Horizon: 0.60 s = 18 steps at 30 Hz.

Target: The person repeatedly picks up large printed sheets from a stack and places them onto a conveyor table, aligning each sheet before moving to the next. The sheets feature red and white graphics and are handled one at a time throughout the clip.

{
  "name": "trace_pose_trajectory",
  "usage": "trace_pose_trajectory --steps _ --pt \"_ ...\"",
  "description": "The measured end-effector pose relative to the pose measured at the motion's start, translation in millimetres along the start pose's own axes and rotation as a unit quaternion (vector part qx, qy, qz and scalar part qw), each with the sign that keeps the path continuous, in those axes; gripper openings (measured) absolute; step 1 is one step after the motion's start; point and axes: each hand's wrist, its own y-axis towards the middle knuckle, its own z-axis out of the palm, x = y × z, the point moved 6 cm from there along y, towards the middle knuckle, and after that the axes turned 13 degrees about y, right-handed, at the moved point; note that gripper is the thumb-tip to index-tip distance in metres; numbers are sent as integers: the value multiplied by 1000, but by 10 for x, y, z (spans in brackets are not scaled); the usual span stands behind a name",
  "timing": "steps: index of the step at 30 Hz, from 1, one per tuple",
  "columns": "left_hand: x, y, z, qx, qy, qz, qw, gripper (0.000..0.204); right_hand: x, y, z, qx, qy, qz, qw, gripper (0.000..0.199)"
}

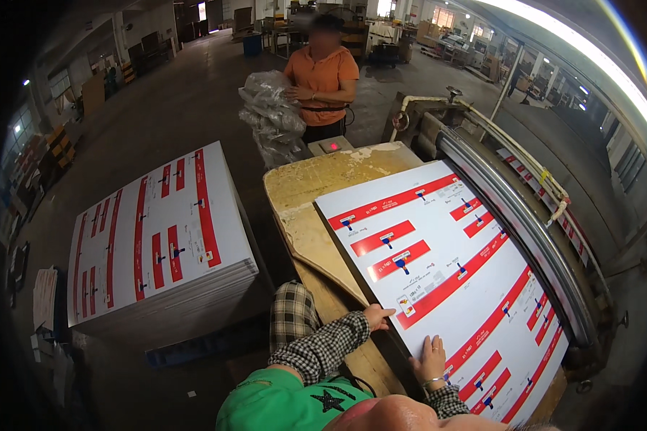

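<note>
The printed sheet (474,296) lies right of centre in the frame, on the desk (341,171) by the roller (519,233), right hand (431,361) spread on it, left hand (378,317) at its edge, grip indeterminable.

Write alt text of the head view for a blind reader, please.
A person's left hand touches the edge of a red-and-white sheet, their right hand lies on top, before a metal roller. Similar sheets stand stacked left; beyond, a co-worker holds clear plastic.

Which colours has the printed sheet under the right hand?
The sheet is white with red bands and blue shapes; see head view.
</note>
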Motion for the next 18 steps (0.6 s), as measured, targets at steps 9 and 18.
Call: trace_pose_trajectory --steps 9,18 --pt "-163 -175 64 105 -54 46 992 33 38 83 -267 130 78 65 986 47" --pt "-50 -169 -143 -96 147 -53 983 21 100 95 -1051 -52 217 1 975 20"
